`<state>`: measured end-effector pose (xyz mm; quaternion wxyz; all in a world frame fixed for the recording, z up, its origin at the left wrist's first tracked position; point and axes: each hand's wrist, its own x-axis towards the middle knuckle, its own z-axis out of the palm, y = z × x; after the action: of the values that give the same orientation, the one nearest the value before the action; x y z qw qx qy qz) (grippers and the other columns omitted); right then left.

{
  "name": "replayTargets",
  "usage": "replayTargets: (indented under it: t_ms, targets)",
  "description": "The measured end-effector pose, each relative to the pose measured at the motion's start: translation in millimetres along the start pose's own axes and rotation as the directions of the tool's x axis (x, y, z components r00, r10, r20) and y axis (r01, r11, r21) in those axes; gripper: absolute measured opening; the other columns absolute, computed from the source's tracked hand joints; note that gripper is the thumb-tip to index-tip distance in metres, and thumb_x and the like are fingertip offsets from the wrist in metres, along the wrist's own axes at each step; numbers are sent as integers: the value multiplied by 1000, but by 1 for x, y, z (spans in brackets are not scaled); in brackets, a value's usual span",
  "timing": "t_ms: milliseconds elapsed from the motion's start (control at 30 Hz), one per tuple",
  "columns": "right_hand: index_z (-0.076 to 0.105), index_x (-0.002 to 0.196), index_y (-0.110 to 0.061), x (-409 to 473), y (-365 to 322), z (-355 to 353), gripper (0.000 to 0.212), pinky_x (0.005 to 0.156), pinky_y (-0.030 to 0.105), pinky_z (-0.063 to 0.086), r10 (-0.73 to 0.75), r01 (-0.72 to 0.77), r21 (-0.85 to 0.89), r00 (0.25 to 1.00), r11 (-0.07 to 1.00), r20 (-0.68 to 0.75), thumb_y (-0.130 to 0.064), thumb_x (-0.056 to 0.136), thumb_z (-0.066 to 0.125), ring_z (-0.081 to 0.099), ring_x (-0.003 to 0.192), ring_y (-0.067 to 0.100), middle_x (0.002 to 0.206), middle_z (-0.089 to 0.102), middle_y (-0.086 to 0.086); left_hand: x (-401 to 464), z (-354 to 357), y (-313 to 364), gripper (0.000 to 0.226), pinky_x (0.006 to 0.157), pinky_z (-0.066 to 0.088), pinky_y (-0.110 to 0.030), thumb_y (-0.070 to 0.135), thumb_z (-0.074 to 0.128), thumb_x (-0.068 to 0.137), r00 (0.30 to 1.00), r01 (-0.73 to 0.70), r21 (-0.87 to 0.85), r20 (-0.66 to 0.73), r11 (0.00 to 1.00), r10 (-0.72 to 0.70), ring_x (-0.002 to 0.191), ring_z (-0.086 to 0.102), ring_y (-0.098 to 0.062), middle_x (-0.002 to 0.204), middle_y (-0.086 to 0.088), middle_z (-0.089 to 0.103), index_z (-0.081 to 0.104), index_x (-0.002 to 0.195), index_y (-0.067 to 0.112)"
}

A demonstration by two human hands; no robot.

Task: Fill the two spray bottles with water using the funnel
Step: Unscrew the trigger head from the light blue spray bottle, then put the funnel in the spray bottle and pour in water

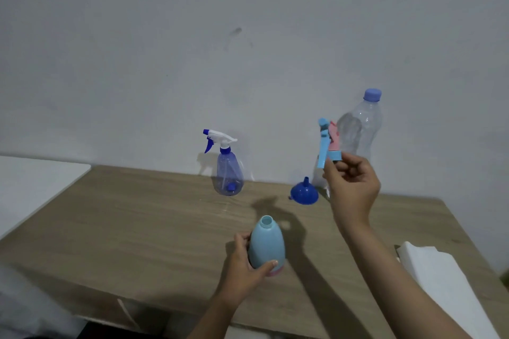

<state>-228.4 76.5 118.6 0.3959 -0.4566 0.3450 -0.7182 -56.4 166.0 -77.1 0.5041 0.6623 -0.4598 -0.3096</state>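
Left hand (248, 259): closed around the lower body of the light blue bottle (266, 245), thumb across the front near the base, fingers wrapped behind. Bottle stands upright on the bench (137, 228), at about 6 o'clock in the view. Neck open, no cap or sprayer on it. A pink band shows at its foot.

Right hand (351, 187): raised above the bench at about 3 o'clock from the light blue bottle, fingers curled shut on the collar of a light blue and pink sprayer head (327, 143). The head is held clear of the bottle, with its light blue trigger piece hanging down to the left of the fingers. The tube below the collar is hidden by the hand; cannot tell its position.

Funnel (304, 192): dark blue, lying mouth down on the bench with its spout pointing up, just beside and to the left of the right hand, at about 1 o'clock from the light blue bottle. Neither hand touches it.

Clear blue spray bottle (230, 173): upright near the wall at about 11 o'clock, white and dark blue sprayer still fitted, nozzle facing left. Well apart from both hands.

Water bottle (360, 129): large, clear plastic, blue cap on, standing behind the right hand at about 1 o'clock; lower part hidden by the hand.

White folded cloth (440, 278) lies on the bench edge at 4 o'clock, under the right forearm's far side.
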Motion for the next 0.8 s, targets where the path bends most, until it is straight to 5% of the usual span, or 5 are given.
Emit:
replayTargets:
  t_ms: [200,367,700,800]
  targets:
    - [63,78,-12,-36,94,-55,24,60,30,43,205,-208,-513,977,833,-63,-24,70,83,50,54,12,57,57,2,3,-2,-5,80,89,56,-45,52,91,46,1000,24,-3,15,1000,-23,110,61,-7,120,17,55,39,108,50]
    - [61,76,-12,-62,135,-74,24,59,36,47,315,-266,-698,947,664,-61,-27,71,79,57,61,21,62,61,3,2,-2,-1,79,89,57,-41,49,90,48,1000,18,13,17,1000,-18,113,59,-7,121,20,51,37,106,55]
    - [54,90,-19,-60,142,-66,47,73,31,49,445,-340,-795,890,502,-99,-37,62,86,55,79,15,99,53,-2,0,-4,3,80,88,57,-38,53,88,50,1000,-11,57,27,998,9,115,57,-9,127,12,51,35,109,54]
    - [56,109,-11,-43,133,-59,58,76,29,44,361,-309,-729,928,611,-91,-33,63,86,52,86,16,104,47,2,0,-3,2,79,87,57,-32,49,87,52,1000,-29,60,2,998,29,114,58,-7,125,14,52,36,112,50]
